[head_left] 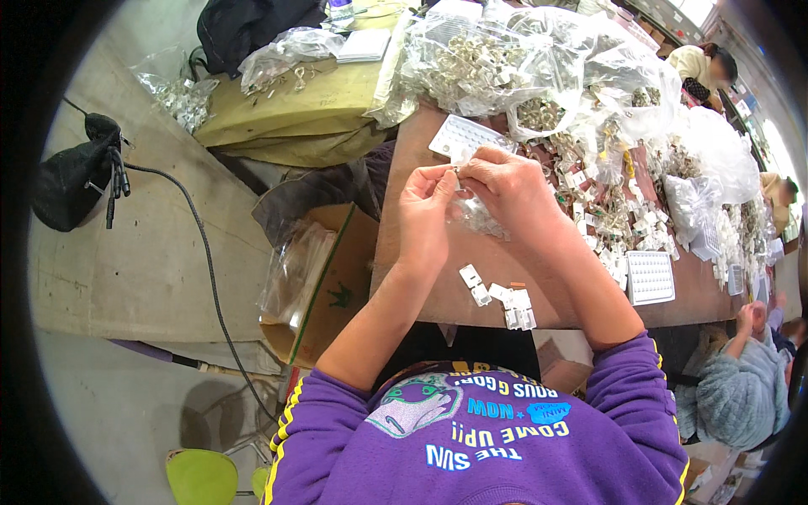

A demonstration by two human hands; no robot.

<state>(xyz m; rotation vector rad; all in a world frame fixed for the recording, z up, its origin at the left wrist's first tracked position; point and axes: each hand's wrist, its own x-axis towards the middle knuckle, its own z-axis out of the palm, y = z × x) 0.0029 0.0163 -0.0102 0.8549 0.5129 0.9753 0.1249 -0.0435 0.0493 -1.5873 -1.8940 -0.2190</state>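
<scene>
My left hand [427, 202] and my right hand [509, 183] meet over the brown table, fingertips pinched together. Whatever tiny thing they hold between them is too small to make out. Just behind the fingers lies a white tray [461, 135] with rows of small marks or pits, partly hidden by my right hand. Beneath my hands rests a small heap of clear plastic bags [480, 217]. Closer to me, several small white cards [519, 307] lie loosely grouped on the tabletop, between my forearms.
Large clear bags [471, 76] of small metal pieces and loose carded pieces [606, 210] cover the table's right and far side. Another white tray [651, 278] lies right. An open cardboard box [324, 286] stands left, below the table. A co-worker in a fluffy blue-grey top [741, 391] sits right.
</scene>
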